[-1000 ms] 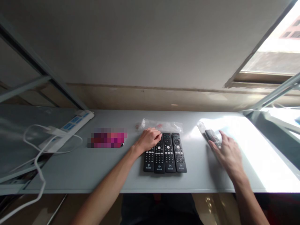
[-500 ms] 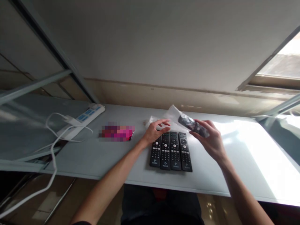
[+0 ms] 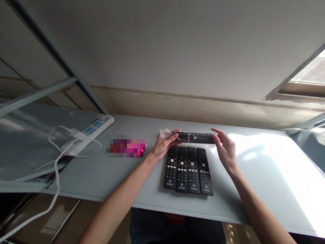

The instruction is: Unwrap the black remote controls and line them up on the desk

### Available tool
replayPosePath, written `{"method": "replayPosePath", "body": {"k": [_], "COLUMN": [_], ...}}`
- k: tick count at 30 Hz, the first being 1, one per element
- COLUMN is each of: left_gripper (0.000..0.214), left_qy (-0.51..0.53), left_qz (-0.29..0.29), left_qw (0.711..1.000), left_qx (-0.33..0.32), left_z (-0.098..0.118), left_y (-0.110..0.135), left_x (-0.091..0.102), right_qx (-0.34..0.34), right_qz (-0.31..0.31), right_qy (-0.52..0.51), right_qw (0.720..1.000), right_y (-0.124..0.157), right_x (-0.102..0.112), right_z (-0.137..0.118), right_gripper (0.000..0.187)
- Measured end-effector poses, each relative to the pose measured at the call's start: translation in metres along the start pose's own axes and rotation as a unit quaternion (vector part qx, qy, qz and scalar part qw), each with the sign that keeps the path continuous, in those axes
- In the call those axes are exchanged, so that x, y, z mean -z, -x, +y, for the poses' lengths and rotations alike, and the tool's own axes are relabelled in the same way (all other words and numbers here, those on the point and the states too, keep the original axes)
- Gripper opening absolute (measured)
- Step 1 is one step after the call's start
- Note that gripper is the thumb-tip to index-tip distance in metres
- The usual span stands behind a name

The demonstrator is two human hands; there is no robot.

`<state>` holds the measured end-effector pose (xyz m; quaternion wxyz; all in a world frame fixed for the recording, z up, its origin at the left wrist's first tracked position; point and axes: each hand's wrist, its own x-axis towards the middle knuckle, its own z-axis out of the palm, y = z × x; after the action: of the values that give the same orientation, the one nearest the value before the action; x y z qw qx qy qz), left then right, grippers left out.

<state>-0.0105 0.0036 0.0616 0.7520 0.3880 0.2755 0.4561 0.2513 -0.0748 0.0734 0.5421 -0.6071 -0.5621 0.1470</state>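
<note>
A black remote control (image 3: 195,137) in a clear plastic sleeve is held level above the back of a row of bare remotes. My left hand (image 3: 164,144) grips its left end, thumb on top, with crumpled clear plastic (image 3: 164,133) bunched by the fingers. At the other end, my right hand (image 3: 226,149) holds the remote between its thumb and fingers, the index finger stretched out beyond the edge. Several black remotes (image 3: 188,171) lie side by side on the table below, buttons facing up; the rightmost is slightly slanted. My left hand partly covers the leftmost one's top.
The grey table (image 3: 122,176) runs along a wall. A phone-like pink object (image 3: 141,149), largely pixelated, lies left of my left hand. Farther left are a white power strip (image 3: 88,134) with a white cable (image 3: 58,176) and a metal frame (image 3: 63,81). Sunlight falls on the right side.
The wrapped remote has come left and turned level. My left hand, open before, has closed on its left end, while my right hand has shifted to its right end.
</note>
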Motion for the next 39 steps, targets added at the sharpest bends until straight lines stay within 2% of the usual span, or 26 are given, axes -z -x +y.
{"method": "replayPosePath", "body": {"k": [3,5,9,12,14,16,19,22,28,34,39], "left_gripper": [0.043,0.041,0.043,0.042,0.04,0.039,0.035,0.034,0.032,0.031,0.027], "left_qy": [0.027,0.045,0.064,0.08,0.086,0.084,0.083,0.091,0.102,0.115,0.123], "left_qz": [-0.007,-0.008,-0.021,-0.034,-0.036,-0.031,-0.022,-0.02,-0.016,0.002,0.035], "left_qw": [1.0,0.999,0.997,0.995,0.993,0.993,0.994,0.994,0.992,0.99,0.989], "left_qx": [0.01,0.019,0.032,0.052,0.067,0.075,0.069,0.059,0.075,0.083,0.073], "left_z": [-0.001,-0.003,-0.005,-0.006,-0.005,-0.005,-0.003,-0.002,-0.006,-0.01,-0.008], "left_y": [0.0,-0.001,-0.001,0.001,0.002,0.003,0.002,0.0,0.0,0.0,-0.003], "left_x": [0.0,0.002,0.003,0.002,0.002,0.002,0.003,0.004,0.001,-0.001,0.001], "right_qx": [-0.098,-0.121,-0.119,-0.094,-0.085,-0.09,-0.122,-0.146,-0.154,-0.146,-0.184], "right_qz": [-0.096,-0.114,-0.085,-0.046,-0.019,-0.006,-0.014,-0.017,0.027,0.029,0.018], "right_qy": [-0.078,-0.075,0.004,0.0,-0.06,-0.174,-0.342,-0.415,-0.424,-0.448,-0.449], "right_qw": [0.988,0.983,0.989,0.995,0.994,0.981,0.932,0.898,0.892,0.882,0.874], "right_y": [-0.005,-0.005,-0.003,-0.002,-0.003,-0.004,-0.007,-0.008,-0.009,-0.01,-0.006], "right_x": [0.004,0.005,0.008,0.011,0.012,0.011,0.01,0.01,0.018,0.017,0.022], "right_z": [0.001,0.0,-0.002,-0.003,-0.003,-0.004,-0.007,-0.007,-0.005,-0.009,-0.003], "right_gripper": [0.061,0.069,0.073,0.067,0.06,0.048,0.026,0.02,0.021,0.022,0.018]}}
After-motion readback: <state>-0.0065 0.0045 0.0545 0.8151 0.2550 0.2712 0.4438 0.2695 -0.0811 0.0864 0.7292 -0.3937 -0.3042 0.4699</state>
